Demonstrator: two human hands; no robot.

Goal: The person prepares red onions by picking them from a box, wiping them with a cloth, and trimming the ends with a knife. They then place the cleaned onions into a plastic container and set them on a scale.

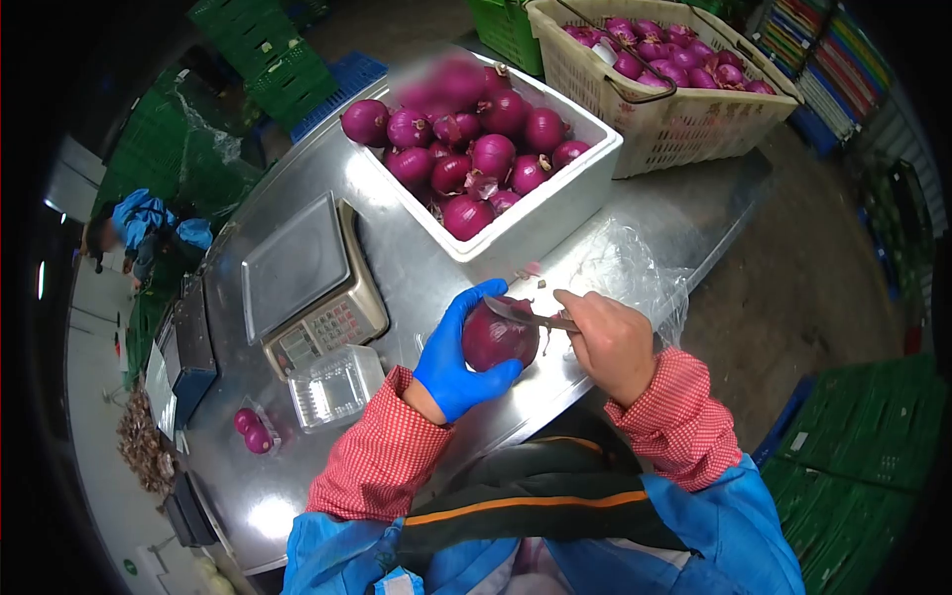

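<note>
My left hand (459, 359), in a blue glove, is closed around a large red onion (496, 342) above the near edge of the metal table. In my bare right hand (613, 342) is a small knife (531, 317), gripped by its handle. Its blade lies against the upper part of the onion. Small bits of peel (531, 271) lie on the table just beyond the onion. Past them stands a white foam box (540, 230) heaped with red onions (493, 155).
A weighing scale (332, 322) and clear plastic trays (337, 387) sit to the left, with two small onions (256, 436) farther over. A cream crate (684, 134) of onions stands behind right. Plastic film (640, 268) lies on the right. Another person (144, 218) is at far left.
</note>
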